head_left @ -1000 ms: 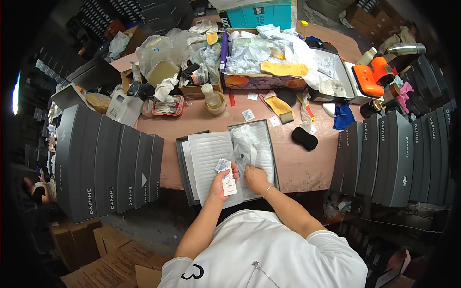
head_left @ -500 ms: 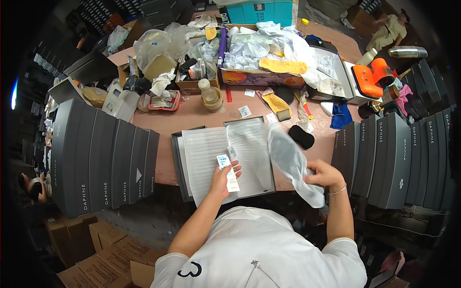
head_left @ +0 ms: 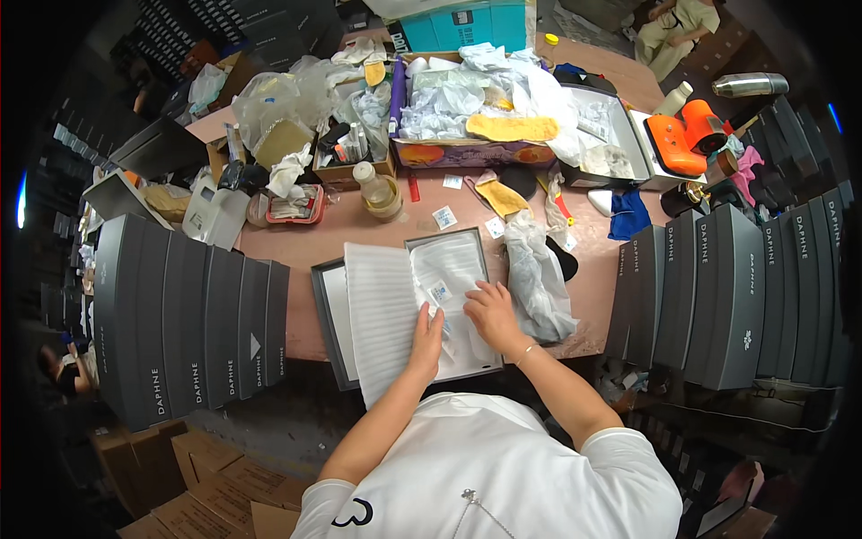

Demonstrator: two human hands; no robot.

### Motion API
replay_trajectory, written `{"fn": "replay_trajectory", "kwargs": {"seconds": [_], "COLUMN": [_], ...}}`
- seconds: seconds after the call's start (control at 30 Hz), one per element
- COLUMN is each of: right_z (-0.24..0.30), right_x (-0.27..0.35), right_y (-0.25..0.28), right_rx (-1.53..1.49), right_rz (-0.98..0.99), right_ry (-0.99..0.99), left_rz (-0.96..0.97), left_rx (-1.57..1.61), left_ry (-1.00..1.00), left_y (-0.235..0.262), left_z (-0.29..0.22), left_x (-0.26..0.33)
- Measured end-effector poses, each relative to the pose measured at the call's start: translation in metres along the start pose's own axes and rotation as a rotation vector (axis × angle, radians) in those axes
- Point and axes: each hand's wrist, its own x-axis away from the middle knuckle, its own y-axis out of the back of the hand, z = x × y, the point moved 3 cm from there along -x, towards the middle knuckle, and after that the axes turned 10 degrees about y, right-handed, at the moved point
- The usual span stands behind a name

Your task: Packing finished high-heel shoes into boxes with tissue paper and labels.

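Note:
An open dark grey shoebox (head_left: 491, 260) lies before me, lined with white tissue paper (head_left: 462, 256). A ribbed white foam sheet (head_left: 382, 310) covers its left side and the lid (head_left: 330, 310) beneath. My left hand (head_left: 427, 344) rests at the foam sheet's inner edge, fingers stretched out. Beside its fingertips something pale, perhaps the card, shows partly on the lining. My right hand (head_left: 492, 316) touches the lining on the right, fingers spread and holding nothing. A small white packet (head_left: 440, 292) lies between and above the hands. Right of the box rests a crumpled translucent bag (head_left: 536, 283).
Grey shoebox stacks flank me at left (head_left: 184, 323) and right (head_left: 718, 296). Behind stand a carton (head_left: 476, 154) heaped with crumpled paper, a bottle (head_left: 377, 190) and an orange device (head_left: 680, 144). A black oval pad (head_left: 564, 259) sits partly under the bag.
My right hand has let go of the translucent bag, now on the table, and moved left into the box. The left hand no longer holds up the card; the packet lies on the lining.

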Motion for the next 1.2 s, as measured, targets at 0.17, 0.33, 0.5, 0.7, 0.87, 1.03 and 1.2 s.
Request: {"fn": "replay_trajectory", "kwargs": {"seconds": [0.17,0.33,0.5,0.7,0.87,1.03,1.2], "right_z": [0.009,0.003,0.011,-0.026,-0.088,-0.037,0.083], "right_x": [0.023,0.048,0.043,0.014,0.053,0.108,0.012], "right_y": [0.051,0.046,0.041,0.069,0.051,0.048,0.102], "right_rx": [-0.53,-0.885,-1.464,-1.525,-1.414,-1.1,-1.116], "right_rz": [-0.355,-0.518,-0.79,-0.794,-0.814,0.444,0.422], "right_ry": [-0.301,-0.614,-0.7,-0.69,-0.892,-0.987,-0.318], "left_rz": [-0.032,-0.11,0.034,-0.014,-0.135,-0.262,-0.398], "left_rx": [0.118,-0.347,-0.08,-0.107,-0.218,-0.474,-0.882], "left_ry": [0.068,-0.151,-0.17,-0.3,-0.441,-0.388,-0.492], "left_y": [0.012,0.022,0.025,0.033,0.039,0.047,0.044], "left_z": [0.007,0.016,0.003,-0.031,-0.019,-0.017,-0.011], "left_x": [-0.02,-0.018,-0.007,0.021,0.028,0.035,-0.008]}}
